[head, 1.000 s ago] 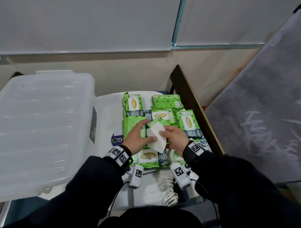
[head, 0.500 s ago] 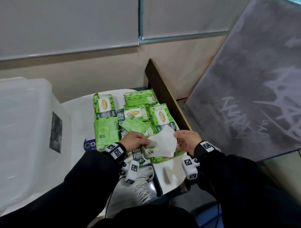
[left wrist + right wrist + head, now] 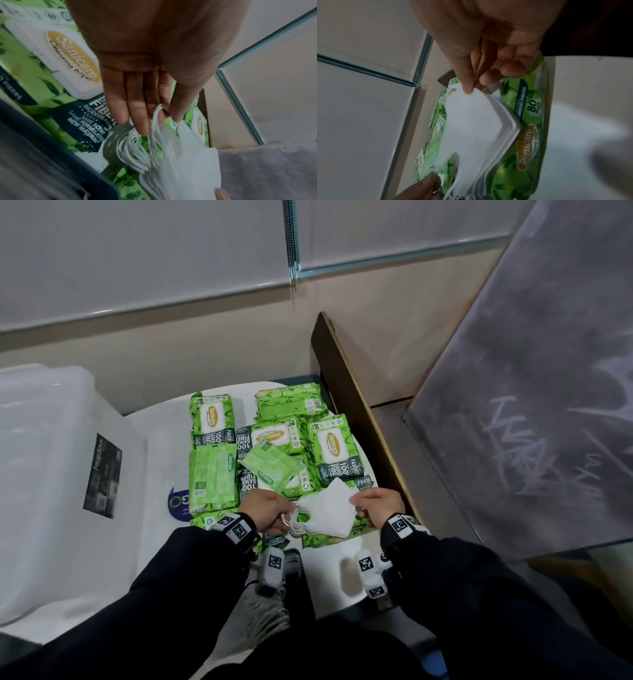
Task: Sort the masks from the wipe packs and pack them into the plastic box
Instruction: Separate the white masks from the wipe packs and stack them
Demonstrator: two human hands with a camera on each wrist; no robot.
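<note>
The stack of folded white fabric masks (image 3: 325, 513) is now lifted off the green wipe packs (image 3: 274, 450), left hand (image 3: 265, 508) pinching the ear loops and right hand (image 3: 376, 505) pinching the far edge, so next comes the clear plastic box (image 3: 51, 474) left of the packs.

Green wipe packs (image 3: 274, 453) crowd the white table (image 3: 161, 446), a wooden board (image 3: 359, 412) walls its right edge, the plastic box (image 3: 44, 474) blocks the left, leaving a bare strip between box and packs.
</note>
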